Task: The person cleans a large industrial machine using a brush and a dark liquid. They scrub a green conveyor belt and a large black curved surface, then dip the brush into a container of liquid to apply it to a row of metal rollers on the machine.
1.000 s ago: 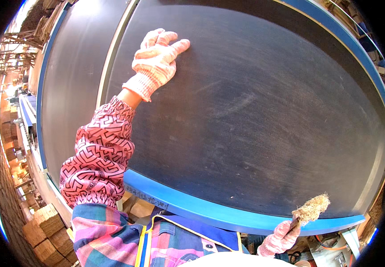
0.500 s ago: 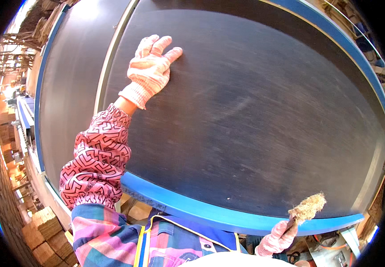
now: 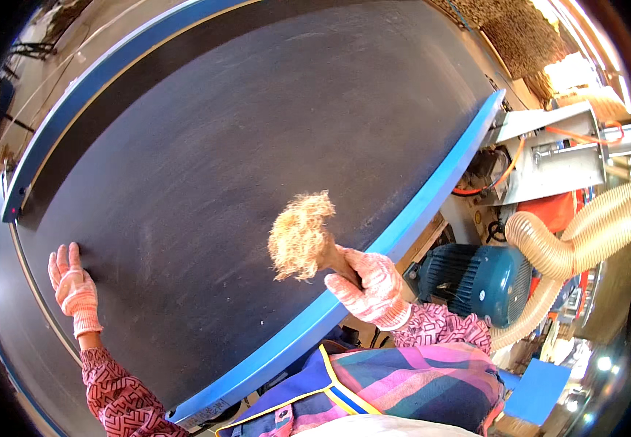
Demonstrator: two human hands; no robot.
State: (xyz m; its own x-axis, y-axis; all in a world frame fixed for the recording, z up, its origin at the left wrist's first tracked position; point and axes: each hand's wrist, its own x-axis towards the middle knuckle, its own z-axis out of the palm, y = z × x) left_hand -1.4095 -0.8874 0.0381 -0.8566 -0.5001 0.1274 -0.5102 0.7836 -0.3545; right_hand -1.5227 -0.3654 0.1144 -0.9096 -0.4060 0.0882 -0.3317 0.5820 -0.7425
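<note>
My right hand [image 3: 374, 290], in a pink and white knit glove, is closed round the short handle of a brush [image 3: 301, 237] with a bushy, frayed, straw-coloured fibre head. It holds the brush over the near side of a wide dark belt [image 3: 213, 182]; whether the fibres touch the belt is hard to tell. At the far left, my left hand [image 3: 76, 291] wears the same kind of glove. Its fingers are stretched out over the belt beside a thin metal strip [image 3: 33, 280], with nothing in them.
Blue rails edge the belt: a near rail [image 3: 410, 226] in front of me and a far rail [image 3: 111, 62]. Right of the near rail are a dark teal motor [image 3: 476, 280], ribbed beige hoses [image 3: 585, 240] and a metal bracket [image 3: 556, 160] with orange tubing.
The view has swung to the right, bringing the motor and hoses in. My right hand has lifted the brush from the near rail to over the belt. My left hand stays outstretched.
</note>
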